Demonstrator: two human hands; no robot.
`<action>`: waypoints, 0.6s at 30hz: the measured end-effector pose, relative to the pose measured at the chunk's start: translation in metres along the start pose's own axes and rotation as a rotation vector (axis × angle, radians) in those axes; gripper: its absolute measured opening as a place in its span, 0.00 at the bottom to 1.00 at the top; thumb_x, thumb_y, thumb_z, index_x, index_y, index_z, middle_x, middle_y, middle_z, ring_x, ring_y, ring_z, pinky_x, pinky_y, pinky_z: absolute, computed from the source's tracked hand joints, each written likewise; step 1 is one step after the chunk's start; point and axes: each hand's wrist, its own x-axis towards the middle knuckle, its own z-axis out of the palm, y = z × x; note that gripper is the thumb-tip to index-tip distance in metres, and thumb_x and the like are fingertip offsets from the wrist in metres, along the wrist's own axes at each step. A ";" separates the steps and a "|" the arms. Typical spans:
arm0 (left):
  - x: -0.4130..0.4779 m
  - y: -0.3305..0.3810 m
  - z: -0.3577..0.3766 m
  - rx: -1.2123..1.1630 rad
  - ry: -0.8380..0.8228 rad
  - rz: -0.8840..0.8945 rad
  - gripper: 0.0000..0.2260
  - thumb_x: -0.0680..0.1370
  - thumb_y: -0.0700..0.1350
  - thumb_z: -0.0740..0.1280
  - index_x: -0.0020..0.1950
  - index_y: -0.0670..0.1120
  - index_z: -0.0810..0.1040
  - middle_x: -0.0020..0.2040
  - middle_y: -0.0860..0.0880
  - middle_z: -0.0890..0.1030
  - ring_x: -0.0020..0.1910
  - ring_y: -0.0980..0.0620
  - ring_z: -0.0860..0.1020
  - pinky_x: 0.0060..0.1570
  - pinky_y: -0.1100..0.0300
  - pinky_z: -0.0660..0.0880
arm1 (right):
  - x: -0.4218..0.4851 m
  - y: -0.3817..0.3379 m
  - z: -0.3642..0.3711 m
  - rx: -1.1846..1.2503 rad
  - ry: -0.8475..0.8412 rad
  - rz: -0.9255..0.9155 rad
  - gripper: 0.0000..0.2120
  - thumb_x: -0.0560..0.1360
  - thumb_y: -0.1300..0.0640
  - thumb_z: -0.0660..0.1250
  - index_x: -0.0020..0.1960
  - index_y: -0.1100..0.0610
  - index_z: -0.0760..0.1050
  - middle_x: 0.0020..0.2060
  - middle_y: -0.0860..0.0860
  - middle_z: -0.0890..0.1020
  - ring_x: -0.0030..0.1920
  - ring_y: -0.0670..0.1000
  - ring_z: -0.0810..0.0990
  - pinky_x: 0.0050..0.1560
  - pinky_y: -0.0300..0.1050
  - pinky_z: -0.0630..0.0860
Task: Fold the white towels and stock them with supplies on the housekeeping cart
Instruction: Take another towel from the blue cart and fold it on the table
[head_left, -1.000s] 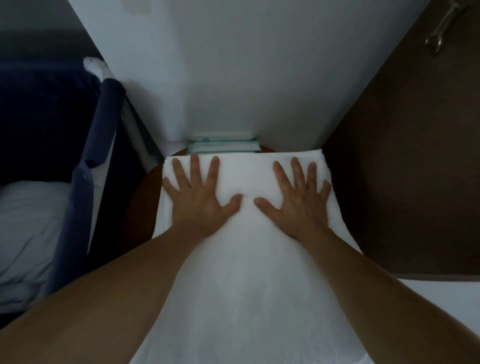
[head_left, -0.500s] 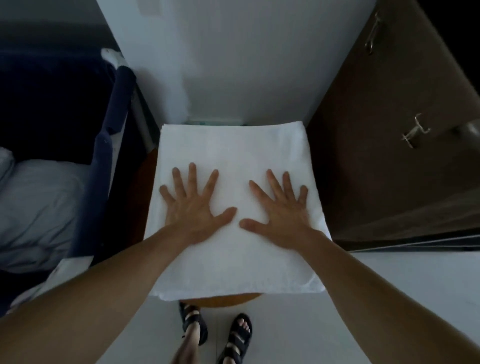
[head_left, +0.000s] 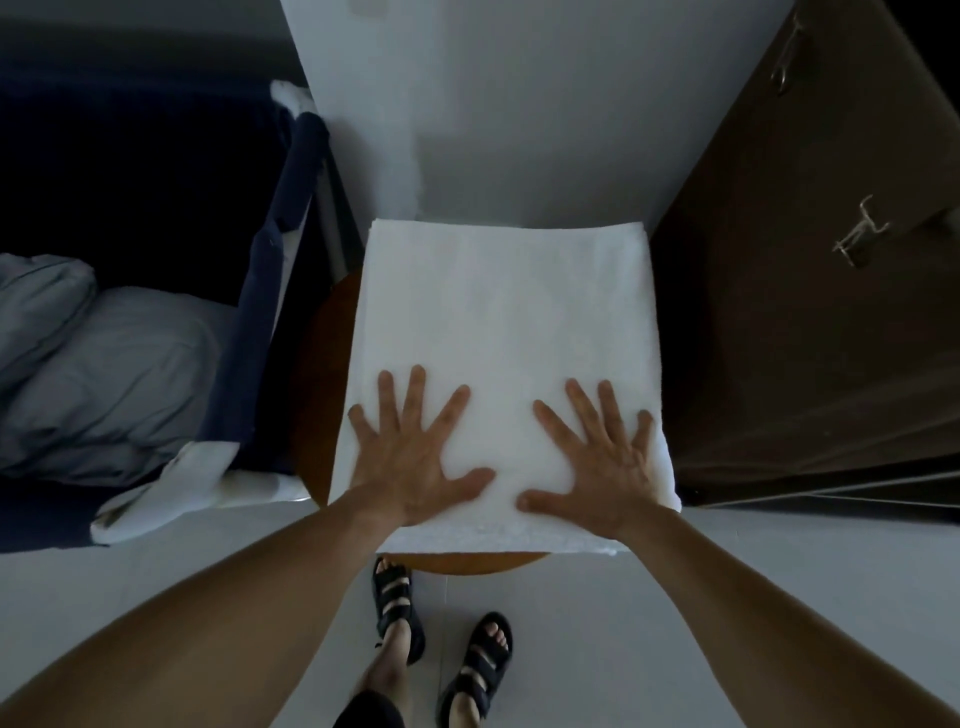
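1. White towel (head_left: 504, 312), folded into a thick rectangle, lies flat on a round brown tabletop (head_left: 319, 395). Its far edge meets the white wall (head_left: 519, 130).
2. Left hand (head_left: 410, 452) and right hand (head_left: 602, 457) rest palm-down, side by side, on the towel's near half. Fingers straight and spread, grasping nothing.
3. Tabletop shows only along the towel's left and near edges.
4. Left: grey pillow (head_left: 104, 374). Right: dark cabinet (head_left: 805, 364). Below: black sandals (head_left: 480, 670) on a pale floor (head_left: 597, 649).

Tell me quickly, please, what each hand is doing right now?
Left hand: open, fingers spread, pressing flat on the white towel.
Right hand: open, fingers spread, pressing flat on the same towel.
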 end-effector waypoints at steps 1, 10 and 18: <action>-0.001 0.001 0.003 0.013 0.007 -0.004 0.45 0.62 0.84 0.36 0.73 0.66 0.26 0.77 0.46 0.26 0.74 0.35 0.26 0.69 0.27 0.39 | -0.002 0.000 0.003 0.002 0.008 0.006 0.52 0.59 0.12 0.45 0.77 0.32 0.35 0.80 0.45 0.38 0.80 0.58 0.35 0.71 0.72 0.38; -0.008 -0.003 -0.033 0.026 -0.183 0.002 0.44 0.63 0.82 0.37 0.74 0.64 0.28 0.78 0.47 0.27 0.75 0.35 0.29 0.71 0.28 0.40 | -0.003 -0.007 -0.030 0.040 -0.112 0.017 0.46 0.61 0.14 0.36 0.73 0.30 0.28 0.78 0.42 0.32 0.77 0.54 0.27 0.71 0.70 0.31; -0.016 -0.086 -0.113 0.030 0.083 -0.061 0.41 0.69 0.77 0.31 0.78 0.61 0.36 0.81 0.48 0.36 0.78 0.38 0.34 0.73 0.32 0.42 | 0.036 -0.108 -0.081 0.087 -0.014 -0.094 0.39 0.64 0.18 0.29 0.70 0.31 0.23 0.78 0.43 0.31 0.76 0.51 0.26 0.74 0.71 0.36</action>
